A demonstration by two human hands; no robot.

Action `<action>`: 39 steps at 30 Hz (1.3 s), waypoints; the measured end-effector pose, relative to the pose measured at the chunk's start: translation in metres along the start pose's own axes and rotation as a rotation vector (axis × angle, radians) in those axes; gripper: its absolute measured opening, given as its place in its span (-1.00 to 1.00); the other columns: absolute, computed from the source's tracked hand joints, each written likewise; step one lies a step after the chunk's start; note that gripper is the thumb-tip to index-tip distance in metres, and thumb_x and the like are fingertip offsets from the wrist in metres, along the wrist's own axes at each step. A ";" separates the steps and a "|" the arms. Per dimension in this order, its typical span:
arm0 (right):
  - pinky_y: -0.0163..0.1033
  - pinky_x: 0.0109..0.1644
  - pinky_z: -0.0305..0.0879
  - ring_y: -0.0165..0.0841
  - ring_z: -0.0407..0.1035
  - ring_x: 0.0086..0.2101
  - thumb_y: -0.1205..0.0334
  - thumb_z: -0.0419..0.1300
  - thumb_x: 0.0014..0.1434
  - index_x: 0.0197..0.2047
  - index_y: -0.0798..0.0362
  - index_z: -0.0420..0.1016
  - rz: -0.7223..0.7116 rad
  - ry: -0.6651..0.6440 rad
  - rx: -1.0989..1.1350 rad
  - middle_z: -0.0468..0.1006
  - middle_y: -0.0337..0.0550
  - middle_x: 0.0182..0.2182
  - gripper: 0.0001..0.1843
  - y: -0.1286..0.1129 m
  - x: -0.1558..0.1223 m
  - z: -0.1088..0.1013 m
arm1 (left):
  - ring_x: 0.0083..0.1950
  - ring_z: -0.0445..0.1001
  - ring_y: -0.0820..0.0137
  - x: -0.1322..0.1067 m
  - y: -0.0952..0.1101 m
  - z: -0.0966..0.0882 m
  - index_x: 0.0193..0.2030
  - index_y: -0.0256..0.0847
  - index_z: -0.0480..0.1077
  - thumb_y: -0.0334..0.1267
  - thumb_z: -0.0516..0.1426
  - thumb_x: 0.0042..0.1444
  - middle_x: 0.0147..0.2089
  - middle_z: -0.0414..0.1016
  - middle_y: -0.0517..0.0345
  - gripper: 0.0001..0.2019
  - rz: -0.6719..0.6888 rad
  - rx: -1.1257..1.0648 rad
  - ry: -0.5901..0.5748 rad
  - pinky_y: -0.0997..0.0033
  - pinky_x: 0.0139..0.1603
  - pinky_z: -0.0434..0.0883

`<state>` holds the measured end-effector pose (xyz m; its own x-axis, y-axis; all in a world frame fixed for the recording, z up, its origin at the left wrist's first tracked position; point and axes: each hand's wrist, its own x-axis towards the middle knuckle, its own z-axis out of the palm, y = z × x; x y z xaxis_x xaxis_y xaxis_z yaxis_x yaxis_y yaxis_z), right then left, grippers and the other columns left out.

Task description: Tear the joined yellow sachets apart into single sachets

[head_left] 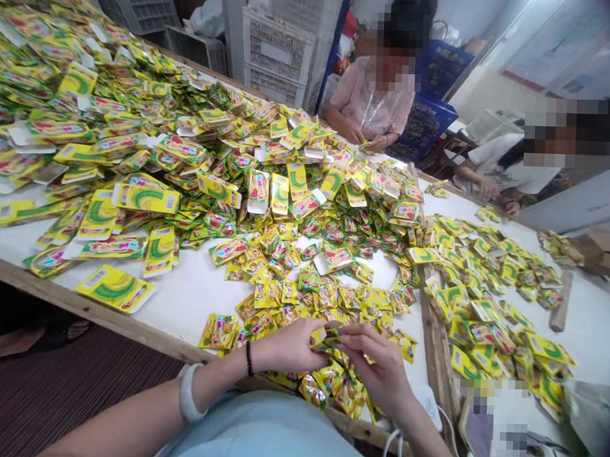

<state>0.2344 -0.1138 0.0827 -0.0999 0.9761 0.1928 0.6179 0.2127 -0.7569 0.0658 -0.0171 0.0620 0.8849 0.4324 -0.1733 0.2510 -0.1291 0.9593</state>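
Note:
Just above the near edge of the table, my left hand (297,345) is closed around a small yellow carton (318,337), mostly hidden by the fingers. My right hand (377,364) meets it from the right, its fingers pinched on a small foil packet (334,335) at the carton's end. Fingers cover most of that packet. Under and around both hands lie many shiny yellow packets (282,314), some right at the edge. Behind them are green packets (335,229) and flat yellow cartons (280,194) with white flaps.
A large heap of cartons (146,197) covers the table's left side. A wooden strip (434,339) divides off more filled cartons (486,335) on the right. A white cable (451,427) and a phone (475,431) lie near right. Two people sit across the table, by stacked crates (278,51).

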 end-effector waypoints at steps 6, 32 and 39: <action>-0.33 -0.29 0.24 -0.43 0.31 -0.43 0.25 -0.14 0.32 -0.48 0.06 0.32 0.194 -0.300 0.111 0.39 -0.23 -0.52 -0.63 -0.011 -0.013 0.010 | -0.18 0.45 0.31 0.004 -0.003 0.021 0.05 -0.17 0.28 -0.22 0.21 -0.15 -0.14 0.49 0.13 -0.46 -0.004 -0.039 -0.112 0.45 -0.23 0.36; -0.33 -0.56 0.23 -0.42 0.29 -0.59 -0.04 0.07 0.16 -0.22 0.10 0.36 0.405 0.335 0.258 0.42 -0.23 -0.53 -0.65 0.054 0.051 0.060 | 0.01 0.38 0.26 0.052 -0.062 -0.024 -0.12 -0.25 0.44 -0.11 0.08 0.09 -0.06 0.47 0.01 -0.69 0.063 -0.284 0.556 0.29 0.05 0.29; -0.28 -0.34 0.17 -0.39 0.22 -0.41 0.12 0.09 0.18 -0.41 0.07 0.35 0.288 0.507 -0.093 0.32 -0.18 -0.44 -0.78 0.048 0.044 0.052 | -0.28 0.35 0.47 0.034 -0.039 0.002 -0.06 -0.17 0.36 -0.12 0.10 0.06 -0.22 0.43 0.17 -0.69 -0.175 -0.831 0.565 0.60 -0.47 0.26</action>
<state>0.2190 -0.0579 0.0220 0.4534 0.8465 0.2789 0.6326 -0.0852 -0.7698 0.0869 0.0010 0.0187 0.4937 0.7715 -0.4014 -0.1829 0.5433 0.8194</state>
